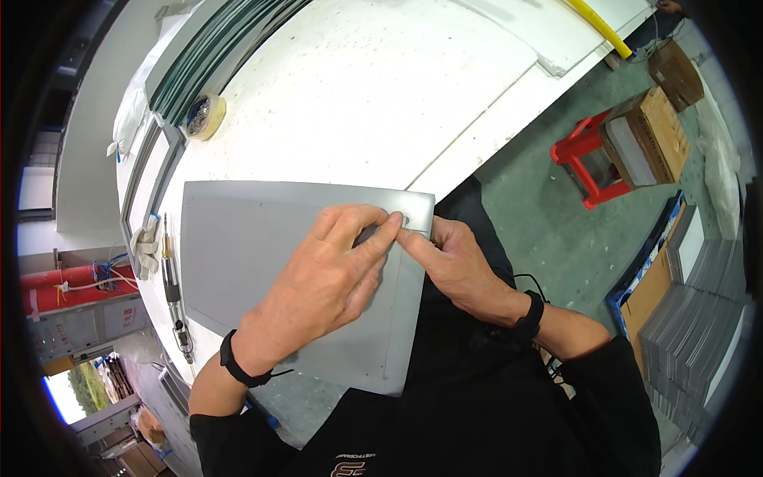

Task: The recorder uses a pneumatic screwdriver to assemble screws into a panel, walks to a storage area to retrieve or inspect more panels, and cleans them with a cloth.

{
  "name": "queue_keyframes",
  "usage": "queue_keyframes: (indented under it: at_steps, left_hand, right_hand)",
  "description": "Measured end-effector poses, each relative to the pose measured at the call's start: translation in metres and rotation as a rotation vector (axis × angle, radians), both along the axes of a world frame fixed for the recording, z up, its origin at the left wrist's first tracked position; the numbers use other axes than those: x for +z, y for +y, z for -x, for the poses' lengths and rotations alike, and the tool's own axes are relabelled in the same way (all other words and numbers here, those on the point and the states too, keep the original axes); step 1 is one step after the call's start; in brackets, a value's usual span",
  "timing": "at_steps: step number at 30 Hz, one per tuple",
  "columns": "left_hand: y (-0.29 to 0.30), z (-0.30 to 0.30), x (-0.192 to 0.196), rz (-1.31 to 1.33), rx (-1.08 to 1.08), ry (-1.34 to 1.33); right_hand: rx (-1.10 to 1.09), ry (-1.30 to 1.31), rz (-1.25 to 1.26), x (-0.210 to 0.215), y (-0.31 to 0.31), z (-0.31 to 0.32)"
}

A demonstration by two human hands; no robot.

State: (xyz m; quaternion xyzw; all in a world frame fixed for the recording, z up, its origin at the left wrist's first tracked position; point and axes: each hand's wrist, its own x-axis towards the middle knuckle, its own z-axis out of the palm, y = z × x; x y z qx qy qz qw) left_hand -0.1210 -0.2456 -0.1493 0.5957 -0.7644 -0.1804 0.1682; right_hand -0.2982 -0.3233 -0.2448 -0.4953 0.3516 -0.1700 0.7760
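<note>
A flat grey panel [238, 254] lies partly on the white table and reaches out over its near edge towards my body. At its far right corner is a lighter metallic piece [417, 208] with a small dark hole. My left hand [318, 274] rests over the panel, thumb and forefinger pinched together beside that hole; whatever is between the fingertips is too small to make out. My right hand [465, 266] grips the panel's right edge just below the corner, its thumb on top and its other fingers partly hidden beneath.
Left of the panel lie a slim power screwdriver [170, 282] and a white glove [145, 245]. Farther back stand a tub of small metal parts [205, 118] and long dark strips [214, 52]. On the right are a red stool [584, 155], a cardboard box [650, 137] and stacked grey panels [691, 334].
</note>
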Motion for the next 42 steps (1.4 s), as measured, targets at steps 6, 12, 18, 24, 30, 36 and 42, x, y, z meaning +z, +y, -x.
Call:
queue_keyframes:
  at_steps: [6, 12, 18, 24, 30, 36, 42]
  left_hand:
    - [0.031, -0.014, 0.001, -0.068, 0.006, -0.077]
    - [0.114, -0.021, -0.002, -0.192, 0.173, -0.220]
    - [0.168, -0.010, -0.018, -0.048, 0.218, -0.220]
    - [0.170, 0.007, -0.049, 0.143, 0.165, -0.283]
    - [0.148, 0.011, -0.060, 0.316, 0.220, -0.306]
    - [0.124, 0.015, -0.070, 0.485, 0.291, -0.351]
    - [0.075, 0.012, -0.073, 0.534, 0.475, -0.257]
  right_hand:
    - [0.094, -0.068, -0.137, 0.010, -0.001, 0.009]
    - [0.607, 0.020, -0.097, 0.020, 0.031, 0.032]
    - [0.424, -0.047, -0.126, 0.020, 0.033, 0.023]
    - [0.320, -0.056, -0.127, 0.022, 0.035, 0.019]
    - [0.383, -0.002, -0.040, 0.028, 0.037, 0.026]
    - [0.267, 0.038, 0.081, 0.025, 0.030, 0.016]
    - [0.109, 0.428, 0.734, 0.039, 0.005, 0.009]
